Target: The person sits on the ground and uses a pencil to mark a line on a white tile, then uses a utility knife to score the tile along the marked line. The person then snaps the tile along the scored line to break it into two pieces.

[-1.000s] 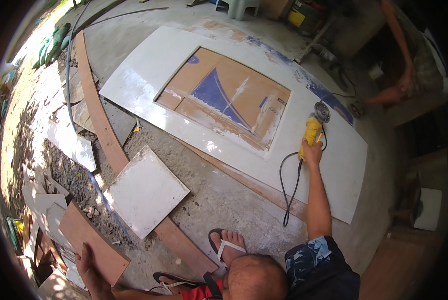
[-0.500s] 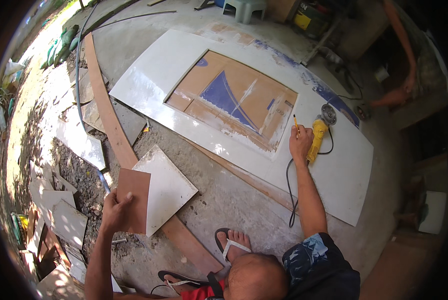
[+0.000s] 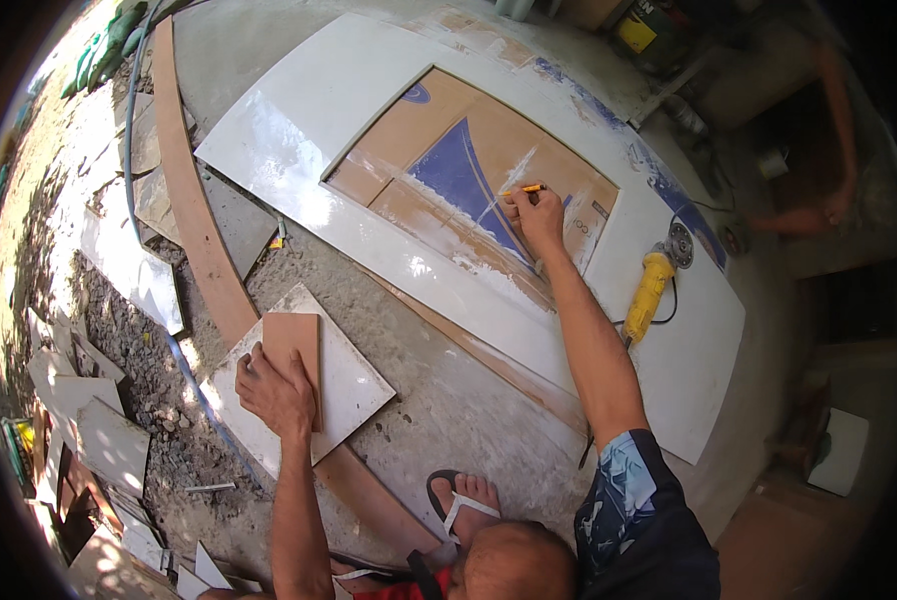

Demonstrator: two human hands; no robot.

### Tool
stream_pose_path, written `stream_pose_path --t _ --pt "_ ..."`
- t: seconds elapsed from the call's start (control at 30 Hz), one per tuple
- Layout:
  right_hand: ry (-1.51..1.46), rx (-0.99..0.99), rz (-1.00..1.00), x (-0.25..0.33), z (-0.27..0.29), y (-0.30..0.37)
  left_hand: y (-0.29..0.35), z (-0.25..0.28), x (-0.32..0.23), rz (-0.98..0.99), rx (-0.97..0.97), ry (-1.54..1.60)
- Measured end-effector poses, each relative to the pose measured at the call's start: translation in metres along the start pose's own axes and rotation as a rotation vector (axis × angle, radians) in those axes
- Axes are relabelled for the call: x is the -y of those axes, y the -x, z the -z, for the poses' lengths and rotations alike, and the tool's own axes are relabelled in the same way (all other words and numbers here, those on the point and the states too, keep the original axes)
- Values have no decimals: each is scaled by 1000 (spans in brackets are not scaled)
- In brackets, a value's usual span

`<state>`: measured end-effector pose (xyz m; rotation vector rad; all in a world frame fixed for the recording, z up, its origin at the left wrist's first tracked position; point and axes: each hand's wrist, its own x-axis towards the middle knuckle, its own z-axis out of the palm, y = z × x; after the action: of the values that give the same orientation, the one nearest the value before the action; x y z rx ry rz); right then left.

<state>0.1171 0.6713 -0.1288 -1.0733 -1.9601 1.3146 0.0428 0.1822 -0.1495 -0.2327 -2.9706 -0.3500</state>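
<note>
My left hand (image 3: 277,395) grips a small brown rectangular board (image 3: 294,338) at its left side, thumb on the face and fingers at the edge. Beneath that board is a square white tile (image 3: 354,395) with worn edges. My right hand (image 3: 541,220) is closed around a short yellow-orange pencil (image 3: 526,189), over the opening in a large white panel (image 3: 269,160). Printed cardboard (image 3: 479,110) with a blue shape shows within the opening. Right of my forearm, a yellow angle grinder (image 3: 651,290) rests on the panel, its disc toward the far side.
A long brown plank (image 3: 194,180) runs along the left and under the tile. Broken tile pieces (image 3: 114,440) are heaped at lower left, near a blue hose (image 3: 134,190). At far right, another person's arm (image 3: 839,130) shows in shadow. My sandalled foot (image 3: 469,500) is at the lower edge.
My right hand has moved left with the pencil, from beside the grinder to over the cardboard. My left hand has shifted right, and the brown board is turned more upright over the tile.
</note>
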Motion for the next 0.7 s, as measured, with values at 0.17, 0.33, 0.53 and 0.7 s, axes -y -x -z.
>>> stream_pose_path --t 0.17,0.33,0.53,0.7 --pt "117 58 155 7 -41 -27 -6 7 -3 -29 37 -13" --pt "109 37 144 7 -63 -38 -10 11 -6 -22 95 -27" --pt "114 52 110 3 -65 -44 -13 14 -12 -21 131 -46" --pt "136 84 150 6 -70 -39 -14 15 -10 -8 158 -39"
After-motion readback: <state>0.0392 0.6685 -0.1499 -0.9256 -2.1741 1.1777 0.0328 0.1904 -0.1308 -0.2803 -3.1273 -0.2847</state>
